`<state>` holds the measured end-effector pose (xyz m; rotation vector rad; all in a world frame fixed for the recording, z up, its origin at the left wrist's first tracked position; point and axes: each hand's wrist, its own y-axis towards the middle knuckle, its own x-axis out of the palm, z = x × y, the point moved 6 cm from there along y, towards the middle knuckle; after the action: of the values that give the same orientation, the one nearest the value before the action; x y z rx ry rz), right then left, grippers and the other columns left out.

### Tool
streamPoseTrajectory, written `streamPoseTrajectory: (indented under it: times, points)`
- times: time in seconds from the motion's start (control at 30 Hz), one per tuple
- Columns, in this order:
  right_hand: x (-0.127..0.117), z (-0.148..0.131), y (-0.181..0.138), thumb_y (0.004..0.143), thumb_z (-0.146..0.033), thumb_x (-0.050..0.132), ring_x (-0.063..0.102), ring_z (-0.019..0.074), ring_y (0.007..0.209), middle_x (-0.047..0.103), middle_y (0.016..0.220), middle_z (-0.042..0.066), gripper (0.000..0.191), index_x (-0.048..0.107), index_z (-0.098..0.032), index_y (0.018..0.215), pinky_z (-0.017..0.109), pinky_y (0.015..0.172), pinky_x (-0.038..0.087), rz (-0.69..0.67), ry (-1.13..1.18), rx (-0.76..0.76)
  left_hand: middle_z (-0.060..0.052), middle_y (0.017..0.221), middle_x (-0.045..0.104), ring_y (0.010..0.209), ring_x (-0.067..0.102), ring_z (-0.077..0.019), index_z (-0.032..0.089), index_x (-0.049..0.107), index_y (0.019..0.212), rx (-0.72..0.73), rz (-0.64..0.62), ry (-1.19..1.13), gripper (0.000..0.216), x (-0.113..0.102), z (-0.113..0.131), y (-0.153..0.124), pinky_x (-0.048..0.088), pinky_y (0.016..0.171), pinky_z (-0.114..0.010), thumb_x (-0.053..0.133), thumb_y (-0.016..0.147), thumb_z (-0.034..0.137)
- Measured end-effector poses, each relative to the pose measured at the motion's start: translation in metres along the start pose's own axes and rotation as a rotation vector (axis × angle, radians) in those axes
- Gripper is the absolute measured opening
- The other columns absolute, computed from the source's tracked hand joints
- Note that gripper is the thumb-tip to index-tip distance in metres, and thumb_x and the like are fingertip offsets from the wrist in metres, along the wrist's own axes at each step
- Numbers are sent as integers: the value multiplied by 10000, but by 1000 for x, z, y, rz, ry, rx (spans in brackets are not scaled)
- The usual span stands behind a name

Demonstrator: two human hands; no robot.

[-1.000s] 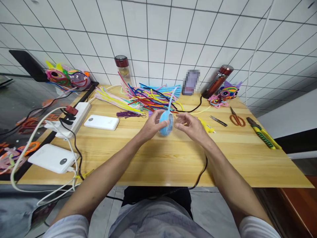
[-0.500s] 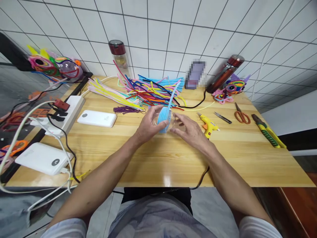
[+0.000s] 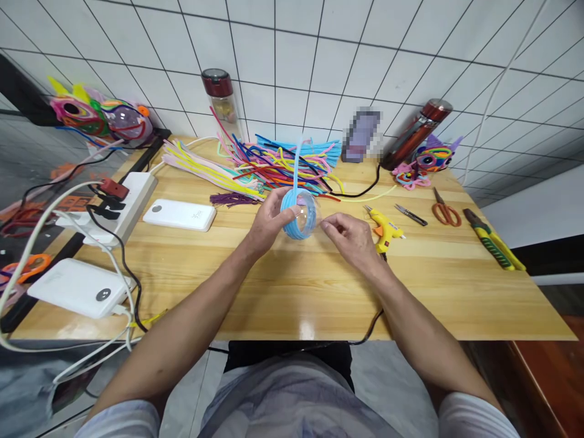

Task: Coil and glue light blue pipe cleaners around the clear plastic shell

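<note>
My left hand (image 3: 272,220) grips a clear plastic ball (image 3: 309,212), its thumb lying over the front. Light-blue pipe cleaner (image 3: 292,226) is wound in several turns around the left part of the ball. One loose end (image 3: 296,164) of it sticks up above the ball, toward the wall. Just right of the ball, my right hand (image 3: 350,236) has thumb and forefinger pinched together. Whether anything thin sits in that pinch, I cannot make out.
Behind my hands lies a pile of coloured pipe cleaners (image 3: 283,167). To the right are a yellow glue gun (image 3: 385,230), thread snips (image 3: 410,215), scissors (image 3: 446,213) and pliers (image 3: 490,240). White power banks (image 3: 179,215) and a power strip (image 3: 132,204) with cables occupy the left.
My right hand has drawn back slightly from the ball, and its spread fingers have closed into a pinch. The ball has turned, so the loose pipe cleaner end now points more straight up.
</note>
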<state>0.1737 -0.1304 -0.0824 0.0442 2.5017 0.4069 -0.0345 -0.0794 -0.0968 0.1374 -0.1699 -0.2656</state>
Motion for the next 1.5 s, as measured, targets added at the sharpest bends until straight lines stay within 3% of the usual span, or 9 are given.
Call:
streamPoseTrajectory:
  times: [0.23,0.4,0.57,0.73,1.1,1.2,1.3,1.37,1.5]
  points:
    - [-53,28,14,959,-339,571,588,227,697,653,700,20,222,610,-265,753,370,719,398,339,-350,92,-68,1258,775,1265,722,-301,255,646,1258,160,241,-39,628,-27,15,7,566,1101,-412,888,824,640]
    - [-51,33,14,1031,-394,528,639,246,758,706,738,71,386,606,-251,681,358,715,402,244,-619,105,-39,1090,816,1101,786,-267,240,719,1108,116,306,-240,560,-34,4,15,626,939,-350,928,751,618]
    - [-32,27,9,952,-373,717,735,379,1095,823,1164,171,292,800,-212,1181,479,939,574,123,-687,-67,-62,1089,844,1108,811,-288,229,724,1050,19,248,-373,472,-30,0,17,653,942,-389,897,769,567]
    - [-21,29,8,993,-356,699,697,412,1309,739,1444,208,571,648,-198,1540,600,1109,585,84,-584,-155,-75,1089,850,1112,821,-304,211,736,1045,6,226,-410,488,-29,7,17,664,940,-403,883,771,587]
    - [20,-4,-2,898,-533,886,776,293,1110,574,1720,168,1115,274,-333,1808,481,902,685,-143,68,-79,-112,1126,879,1303,799,-374,188,779,1066,-165,10,-471,425,2,2,4,667,1122,-527,819,840,545]
    - [30,-1,-2,905,-449,871,799,256,1012,775,1482,109,820,554,-294,1646,412,871,672,-160,167,34,-122,1159,880,1310,796,-381,181,788,1069,-212,-15,-497,432,12,-2,0,671,1124,-530,822,841,546]
    - [32,1,-4,1018,-411,708,757,181,714,860,925,28,209,816,-241,1074,333,762,629,-173,170,105,-125,1174,879,1327,788,-379,181,785,1063,-208,9,-496,427,14,-3,0,669,1124,-522,813,855,553]
    - [29,-1,-6,1052,-439,645,694,148,580,811,761,8,309,800,-234,881,301,665,591,-163,195,111,-120,1144,881,1324,789,-371,185,781,1053,-185,44,-496,409,11,-3,2,665,1127,-513,805,869,549]
    - [15,-4,-7,1011,-528,708,719,164,592,822,769,19,328,845,-238,942,295,607,582,-114,282,84,-84,1046,878,1274,810,-334,198,773,1011,-96,164,-522,380,-7,-2,12,663,1121,-473,815,893,556]
